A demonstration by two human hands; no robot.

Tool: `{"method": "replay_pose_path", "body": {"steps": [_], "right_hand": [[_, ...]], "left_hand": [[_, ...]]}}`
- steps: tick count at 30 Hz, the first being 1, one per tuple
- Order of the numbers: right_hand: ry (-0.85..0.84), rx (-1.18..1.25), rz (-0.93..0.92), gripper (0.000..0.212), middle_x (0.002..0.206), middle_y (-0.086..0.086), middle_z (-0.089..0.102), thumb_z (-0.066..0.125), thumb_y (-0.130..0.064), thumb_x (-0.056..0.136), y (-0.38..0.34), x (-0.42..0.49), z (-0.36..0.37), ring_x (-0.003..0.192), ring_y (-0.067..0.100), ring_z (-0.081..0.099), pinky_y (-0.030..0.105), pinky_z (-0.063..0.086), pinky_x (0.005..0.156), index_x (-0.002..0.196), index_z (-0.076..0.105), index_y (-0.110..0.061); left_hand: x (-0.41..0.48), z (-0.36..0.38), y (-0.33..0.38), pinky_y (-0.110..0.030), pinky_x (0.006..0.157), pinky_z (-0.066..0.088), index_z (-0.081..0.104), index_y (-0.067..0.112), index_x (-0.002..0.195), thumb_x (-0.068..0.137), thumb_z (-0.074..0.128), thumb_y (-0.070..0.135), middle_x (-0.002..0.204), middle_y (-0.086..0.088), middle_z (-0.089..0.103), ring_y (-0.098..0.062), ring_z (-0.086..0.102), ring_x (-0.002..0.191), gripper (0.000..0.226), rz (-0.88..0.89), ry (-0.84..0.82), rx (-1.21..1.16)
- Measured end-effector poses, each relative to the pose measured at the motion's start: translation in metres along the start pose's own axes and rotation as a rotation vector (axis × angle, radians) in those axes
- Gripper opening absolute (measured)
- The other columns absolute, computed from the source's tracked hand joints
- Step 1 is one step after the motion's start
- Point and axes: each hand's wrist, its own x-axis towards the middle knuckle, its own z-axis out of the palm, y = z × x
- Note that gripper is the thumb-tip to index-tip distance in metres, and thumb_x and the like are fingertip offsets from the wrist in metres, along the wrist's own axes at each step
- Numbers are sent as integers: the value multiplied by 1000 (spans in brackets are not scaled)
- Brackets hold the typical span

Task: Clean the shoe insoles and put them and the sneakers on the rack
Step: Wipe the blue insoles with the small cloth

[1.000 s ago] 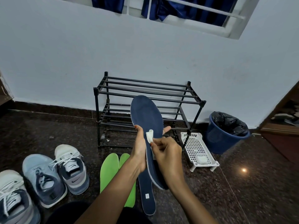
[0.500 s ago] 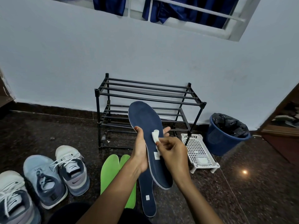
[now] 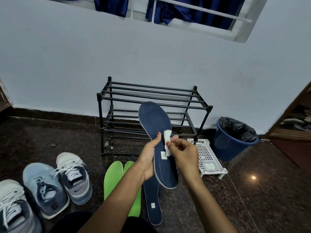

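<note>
Our left hand (image 3: 148, 158) is gripping the navy insole (image 3: 154, 120) around its middle, thumb on the top face and fingers wrapping behind, and it's tilting that face up toward us. Our right hand (image 3: 183, 155) is pinching a small folded white wipe (image 3: 167, 140) between thumb and fingertips and pressing it onto the fabric just above the little white label. We're holding the insole in the air in front of the black shoe rack (image 3: 151, 96), probably so the wipe can be travelling its whole length clear of floor grit. Its navy partner (image 3: 154, 204) is lying flat on the dark floor below, beside the two green insoles (image 3: 112, 179), all pointing toward the rack and within easy reach. Over on our left the sneakers (image 3: 74, 179) are waiting, and none of this is sitting on the rack yet, so we're judging it early days.
</note>
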Motion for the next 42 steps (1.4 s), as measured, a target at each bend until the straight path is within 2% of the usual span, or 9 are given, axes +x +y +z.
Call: {"method": "replay_pose_path", "body": {"steps": [4,8,11,15,22,30,35,39,42], "right_hand": [[-33,188,60,18,61,-1,58,61,5,81,-7,4,-11,50,-3,55,10,46,55,84,63,-12],[-21,-86,-45,20,72,0,60,63,1,80,2,2,-14,64,5,56,16,45,63,97,68,-8],[9,-347,-205,22,88,1,59,62,0,78,9,-12,-8,74,6,54,8,39,66,97,68,-9],[1,-547,-379,18,97,2,54,63,-9,83,15,-21,-2,88,16,53,23,41,72,100,65,-7],[38,-535,-425,16,88,7,62,59,-5,86,12,-1,-1,84,22,57,25,41,72,99,68,-6],[-65,-572,-439,9,82,-3,50,61,0,83,20,-19,3,81,16,51,11,32,65,86,69,-2],[58,-531,-418,8,80,-2,49,61,1,82,15,-1,2,79,18,52,13,31,65,83,68,-3],[49,-527,-429,7,78,-2,48,61,1,82,14,2,3,77,15,49,4,32,68,82,68,-1],[8,-528,-409,8,79,-3,48,61,1,83,21,-7,2,78,17,52,6,36,65,83,69,-2]], "left_hand": [[2,-1,-2,-34,67,52,68,9,95,97,41,42,79,-9,73,-19,70,65,43,55,119,3],[2,2,-1,-32,69,55,67,5,106,99,39,39,95,-11,73,-21,70,79,44,54,140,-16],[1,5,0,-28,70,58,60,0,121,99,39,34,117,-15,66,-25,65,101,45,39,118,-80],[2,8,-2,-26,66,58,56,-6,123,99,42,22,115,-17,66,-21,68,94,39,94,139,-107],[7,8,-10,-28,61,53,56,-1,118,96,50,21,89,-11,67,-22,65,73,31,162,265,38],[11,4,-10,-32,74,57,57,-3,114,99,45,16,103,-17,69,-24,69,85,27,185,270,-52],[7,9,-11,-29,62,54,57,3,108,97,50,17,85,-9,69,-20,66,70,19,177,279,40],[8,6,-12,-27,60,52,59,3,111,97,50,19,83,-7,69,-19,66,70,23,199,297,73],[7,6,-13,-23,57,55,61,1,108,99,45,17,84,-6,73,-16,70,69,24,198,273,49]]}}
